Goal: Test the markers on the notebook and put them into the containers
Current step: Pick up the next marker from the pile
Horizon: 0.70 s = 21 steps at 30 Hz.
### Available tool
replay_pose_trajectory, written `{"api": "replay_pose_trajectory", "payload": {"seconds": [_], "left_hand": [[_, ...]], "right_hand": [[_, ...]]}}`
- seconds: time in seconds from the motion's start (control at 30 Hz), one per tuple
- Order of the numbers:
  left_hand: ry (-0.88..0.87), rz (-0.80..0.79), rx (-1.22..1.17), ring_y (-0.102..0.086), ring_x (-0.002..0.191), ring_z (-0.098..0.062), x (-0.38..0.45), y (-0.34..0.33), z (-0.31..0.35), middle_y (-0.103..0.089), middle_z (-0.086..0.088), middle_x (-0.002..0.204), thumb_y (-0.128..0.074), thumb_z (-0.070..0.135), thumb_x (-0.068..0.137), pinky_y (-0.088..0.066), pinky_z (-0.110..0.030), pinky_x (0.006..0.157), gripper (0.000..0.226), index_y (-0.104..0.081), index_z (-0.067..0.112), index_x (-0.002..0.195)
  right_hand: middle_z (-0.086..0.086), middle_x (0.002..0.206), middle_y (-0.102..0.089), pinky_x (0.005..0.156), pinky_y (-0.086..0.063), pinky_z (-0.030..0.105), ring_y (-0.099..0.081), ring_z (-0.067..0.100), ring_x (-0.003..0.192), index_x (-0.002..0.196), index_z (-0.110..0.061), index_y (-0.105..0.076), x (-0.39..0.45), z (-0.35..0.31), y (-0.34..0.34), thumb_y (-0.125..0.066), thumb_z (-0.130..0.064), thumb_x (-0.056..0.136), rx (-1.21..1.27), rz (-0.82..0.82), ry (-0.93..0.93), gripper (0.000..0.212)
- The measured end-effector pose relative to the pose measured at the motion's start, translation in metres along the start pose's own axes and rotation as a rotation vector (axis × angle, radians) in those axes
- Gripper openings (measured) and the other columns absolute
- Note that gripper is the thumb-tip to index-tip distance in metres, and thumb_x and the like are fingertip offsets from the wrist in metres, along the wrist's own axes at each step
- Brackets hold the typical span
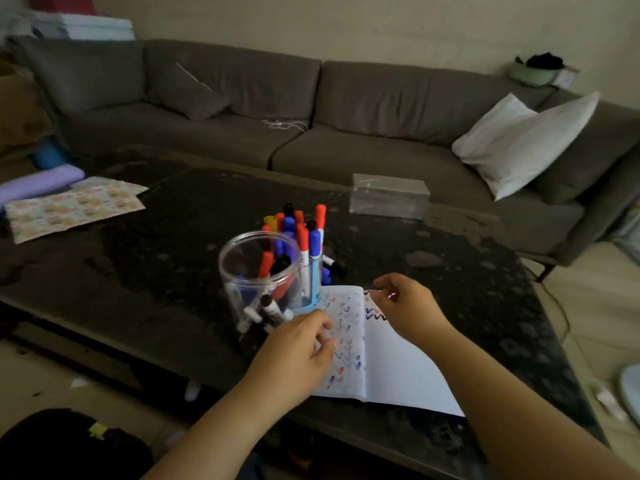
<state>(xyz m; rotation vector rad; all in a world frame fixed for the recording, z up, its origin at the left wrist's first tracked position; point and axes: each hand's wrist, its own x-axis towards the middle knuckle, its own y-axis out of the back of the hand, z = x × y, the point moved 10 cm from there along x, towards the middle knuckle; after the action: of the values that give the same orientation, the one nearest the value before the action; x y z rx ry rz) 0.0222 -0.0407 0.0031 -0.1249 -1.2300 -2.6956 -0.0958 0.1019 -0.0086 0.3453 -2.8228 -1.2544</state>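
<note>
Two bare forearms are seen reaching in from the lower edge toward an open notebook [377, 358] lying flat on the dark worktop [467, 306]. The left hand [294, 355] is laid on the notebook's left page, its fingers [323, 327] loosely curled and spread over rows of small red, blue and black test marks; nothing is held in it. The right hand [408, 306] is placed at the top of the right page, beside the spine, its thumb and forefinger drawn together just above a black zigzag line. Whether a page edge or anything else is pinched there cannot be told, as the spot is blurred.

Just beyond the left hand, a clear round jar [259, 271] is stood upright with several markers [273, 265] inside, and a few black-and-white markers [266, 311] are seen low against its near side. Touching its right side, a light blue holder [313, 289] is packed with upright red, blue and black capped markers [304, 233]. A clear rectangular box [389, 197] is set well apart, near the worktop's far edge. Printing on the marker barrels is too small to be read.
</note>
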Motion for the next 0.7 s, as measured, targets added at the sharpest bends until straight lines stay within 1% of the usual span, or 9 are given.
{"api": "replay_pose_trajectory", "payload": {"seconds": [0.07,0.13,0.23,0.33,0.47,0.57,0.63,0.7], "left_hand": [[-0.007,-0.002,0.012,-0.055,0.092,-0.002,0.014,-0.012,0.005,-0.054,0.015,0.097,-0.053,0.028,0.092,-0.044,-0.017,0.082,0.019,-0.054,0.028,0.111],[0.003,0.01,0.024,-0.053,0.096,-0.003,0.029,-0.022,0.01,-0.055,0.013,0.107,-0.052,0.028,0.093,-0.046,-0.021,0.086,0.02,-0.053,0.028,0.112],[0.022,0.061,0.034,-0.052,0.1,-0.004,0.051,-0.034,0.012,-0.054,0.012,0.112,-0.049,0.029,0.094,-0.045,-0.021,0.086,0.02,-0.051,0.028,0.114],[0.031,0.12,0.022,-0.053,0.1,-0.007,0.07,-0.043,0.009,-0.056,0.008,0.113,-0.049,0.026,0.094,-0.046,-0.023,0.084,0.02,-0.052,0.024,0.114],[0.053,0.183,0.02,-0.05,0.099,-0.004,0.077,-0.047,0.003,-0.053,0.011,0.112,-0.047,0.027,0.095,-0.043,-0.018,0.08,0.022,-0.049,0.026,0.117],[0.082,0.183,-0.01,-0.048,0.1,0.001,0.079,-0.05,-0.004,-0.051,0.015,0.114,-0.046,0.029,0.095,-0.044,-0.016,0.083,0.026,-0.047,0.031,0.121],[0.094,0.176,-0.039,-0.048,0.1,0.003,0.08,-0.051,-0.007,-0.052,0.016,0.115,-0.047,0.028,0.095,-0.044,-0.016,0.084,0.027,-0.047,0.031,0.122],[0.097,0.173,-0.054,-0.048,0.098,0.003,0.08,-0.05,-0.009,-0.052,0.016,0.114,-0.046,0.028,0.095,-0.044,-0.016,0.083,0.026,-0.048,0.03,0.122]], "right_hand": [[-0.002,0.11,-0.061,0.07,-0.044,0.019,-0.054,0.005,0.081,0.121,-0.022,-0.056,0.014,0.014,-0.003,-0.055,-0.027,0.095,-0.042,-0.018,-0.008,0.027],[0.002,0.118,-0.06,0.077,-0.048,0.024,-0.056,0.009,0.09,0.125,-0.021,-0.055,0.031,0.021,-0.008,-0.054,-0.025,0.095,-0.082,-0.05,0.002,0.03],[0.007,0.125,-0.058,0.088,-0.052,0.031,-0.061,0.019,0.102,0.13,-0.017,-0.053,0.061,0.024,-0.019,-0.052,-0.022,0.096,-0.145,-0.076,0.045,0.035],[0.009,0.127,-0.054,0.09,-0.048,0.029,-0.059,0.023,0.106,0.134,-0.015,-0.051,0.091,0.018,-0.032,-0.052,-0.024,0.096,-0.206,-0.081,0.11,0.039],[0.01,0.13,-0.048,0.097,-0.039,0.03,-0.051,0.026,0.117,0.135,-0.015,-0.05,0.126,0.002,-0.058,-0.05,-0.027,0.097,-0.292,-0.091,0.197,0.04],[0.009,0.126,-0.05,0.094,-0.04,0.032,-0.05,0.026,0.115,0.129,-0.016,-0.056,0.145,-0.001,-0.078,-0.049,-0.03,0.097,-0.342,-0.093,0.209,0.036],[0.008,0.12,-0.051,0.091,-0.045,0.035,-0.052,0.026,0.11,0.119,-0.015,-0.063,0.152,0.0,-0.086,-0.053,-0.03,0.095,-0.357,-0.075,0.192,0.031],[0.007,0.115,-0.053,0.087,-0.049,0.038,-0.056,0.024,0.102,0.112,-0.014,-0.065,0.154,0.002,-0.084,-0.057,-0.029,0.092,-0.352,-0.034,0.167,0.026]]}}
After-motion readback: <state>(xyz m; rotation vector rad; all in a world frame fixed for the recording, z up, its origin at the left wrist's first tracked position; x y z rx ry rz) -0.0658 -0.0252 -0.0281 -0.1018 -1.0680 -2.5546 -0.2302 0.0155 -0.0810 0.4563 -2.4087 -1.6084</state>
